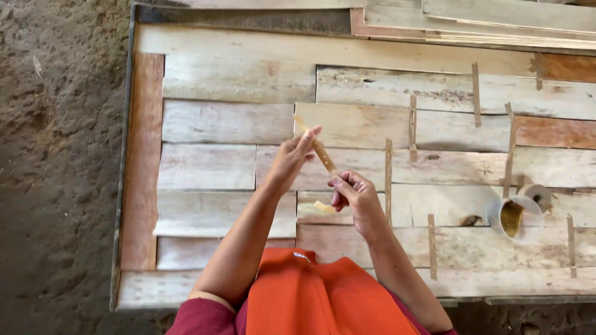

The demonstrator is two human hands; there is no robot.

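a thin strip held between both hands over the board panel

i held a thin, pale yellow strip (320,154) between my two hands, above the surface (217,124) of joined wooden boards. my left hand (292,158) was closed on the strip's upper part, thumb and fingers pinched together around it, with the top end poking out just past my fingertips. my right hand (354,198) was clamped on the lower part, fingers curled tight around it, and the bottom end curled out below that hand toward my body.

the strip's long axis ran on a slant: from upper left, away from me, down to lower right, nearer me. so the far end pointed up and left across the boards, and the near end pointed back toward my orange apron (323,298). my left hand sat higher and further out along it; my right hand sat lower and closer in. the two hands were near each other but apart, with a short bare stretch of strip showing between them.

to my right, well apart from both hands, a white cup (514,218) with something brownish inside stood on the boards, and my right hand was the nearer one to it. several narrow brown strips (388,180) already lay stuck across the seams between boards, each upright to my view. bare dirt floor (56,155) lay off to the left.
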